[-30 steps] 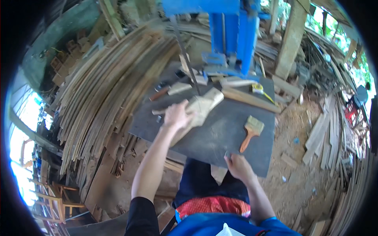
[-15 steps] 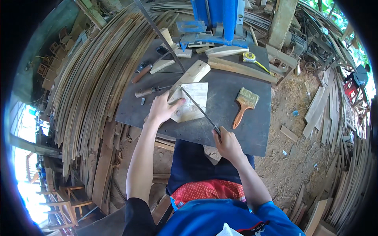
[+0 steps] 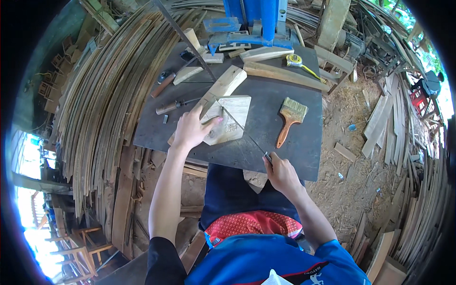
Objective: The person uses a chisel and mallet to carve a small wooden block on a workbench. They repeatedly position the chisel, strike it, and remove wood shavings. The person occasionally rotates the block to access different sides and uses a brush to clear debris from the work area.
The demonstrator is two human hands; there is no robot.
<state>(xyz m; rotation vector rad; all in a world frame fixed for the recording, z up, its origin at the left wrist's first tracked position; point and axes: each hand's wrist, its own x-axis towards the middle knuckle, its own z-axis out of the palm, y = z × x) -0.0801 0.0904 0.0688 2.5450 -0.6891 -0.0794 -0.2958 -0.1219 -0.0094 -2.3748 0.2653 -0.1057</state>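
Observation:
My left hand (image 3: 189,130) clamps down on two pieces of wood on a dark tabletop. Its fingers lie over a long wooden bar (image 3: 227,81), and its thumb rests on a pale, angular wooden board (image 3: 236,110) beside the bar. In my right hand (image 3: 284,176), closed round the handle end, is a long, thin, dark file (image 3: 244,130). The file slants across the board, its far end close to the bar's edge near my left thumb. The handle is mostly hidden by my fingers.
A paintbrush (image 3: 290,118) lies on the dark tabletop (image 3: 304,159) at right, with a yellow tape measure (image 3: 294,60) behind. Wooden-handled tools (image 3: 167,108) and offcuts lie left. A blue machine column (image 3: 268,21) stands at the back. Stacked planks (image 3: 102,102) flank the table.
My right hand has drawn back toward me and slightly right, pulling the file with it. My left hand stays on the wood. The whole view has shifted slightly.

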